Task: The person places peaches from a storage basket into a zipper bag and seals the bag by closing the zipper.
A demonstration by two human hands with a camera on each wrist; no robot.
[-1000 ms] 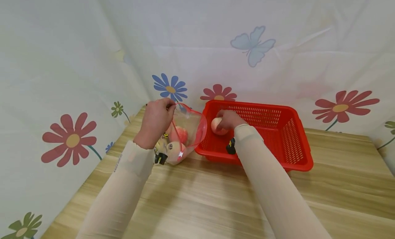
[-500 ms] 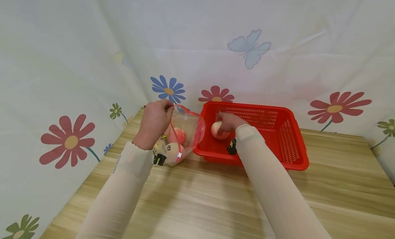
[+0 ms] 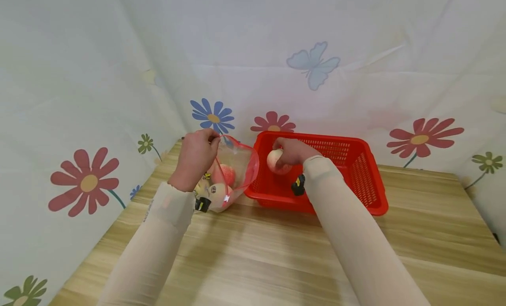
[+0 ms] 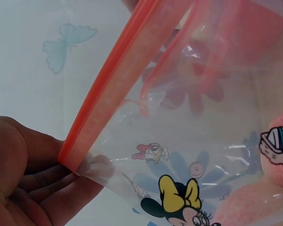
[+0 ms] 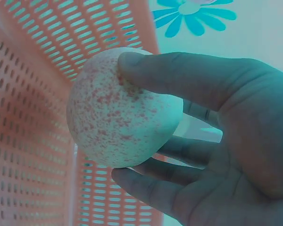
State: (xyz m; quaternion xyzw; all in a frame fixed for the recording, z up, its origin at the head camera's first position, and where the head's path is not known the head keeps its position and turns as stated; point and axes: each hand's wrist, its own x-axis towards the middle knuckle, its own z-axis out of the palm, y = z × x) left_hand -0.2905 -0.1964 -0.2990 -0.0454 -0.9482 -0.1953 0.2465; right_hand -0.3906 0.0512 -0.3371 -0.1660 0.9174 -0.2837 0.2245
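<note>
We see the left hand [image 3: 196, 159] pinching the red zip strip of a clear zip bag [image 3: 237, 165], thumb and fingers closed on the rim and holding the mouth up and open toward the basket. The left wrist view shows the fingers [image 4: 35, 188] clamped on the strip where it folds, with a cartoon mouse print on the film below. Inside the bag [image 4: 188, 155] lie at least 2 peaches [image 3: 221, 176], pink and cream, resting low against the tabletop side. The bag sits on the wooden table [image 3: 276, 253], just beside the left end of the red plastic basket [image 3: 356, 174].

The right hand [image 3: 290, 151] is inside the basket at its left end, fingers and thumb curled round 1 peach [image 3: 273, 160]. In the right wrist view the thumb lies across the top of the peach [image 5: 120, 108] and the other fingers [image 5: 151, 188] cup it from below, with the perforated basket wall [image 5: 33, 94] close behind. We cannot tell whether the peach rests on the basket floor or is clear of it. The basket [image 5: 33, 94] stands on the table against the back cloth.

Both forearms wear pale sleeves [image 3: 344, 227]. A small black device [image 3: 298, 185] sits at the right wrist, another at the left [image 3: 202, 204]. The backdrop cloth [image 3: 118, 77] carries printed flowers and a blue butterfly [image 3: 313, 65].
</note>
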